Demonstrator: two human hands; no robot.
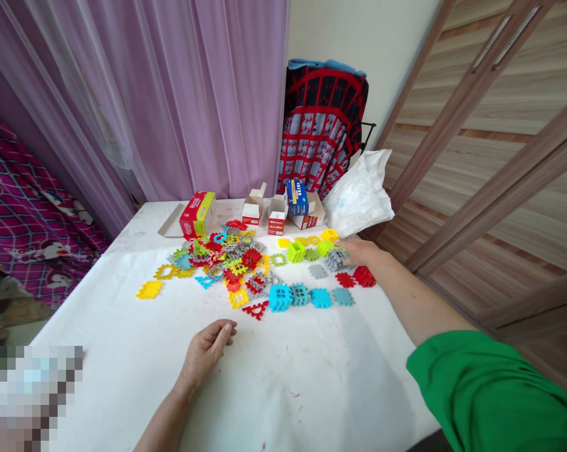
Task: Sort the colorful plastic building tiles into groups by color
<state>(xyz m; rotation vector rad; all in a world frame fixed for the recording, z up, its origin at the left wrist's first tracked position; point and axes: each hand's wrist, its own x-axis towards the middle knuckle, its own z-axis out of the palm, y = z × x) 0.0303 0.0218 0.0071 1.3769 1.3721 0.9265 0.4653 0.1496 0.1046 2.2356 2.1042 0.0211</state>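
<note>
A heap of colourful interlocking plastic tiles (226, 260) lies on the white table (287, 376). Built blue cubes and flat blue pieces (302, 295) sit in a row in front of it, with green and yellow cubes (306, 250) behind. My right hand (363, 252) reaches out to the far right of the pile, fingers resting on a grey cube (336, 258), beside red tiles (358, 277). My left hand (208, 353) rests on the table nearer to me, fingers loosely curled, holding nothing.
Small cardboard boxes (264, 213), a red-and-green box (197, 215) and a blue box (297, 196) line the far table edge. A white plastic bag (361, 194) lies at the far right corner. A chair with a red patterned cloth (321, 132) stands behind; curtains hang at the left.
</note>
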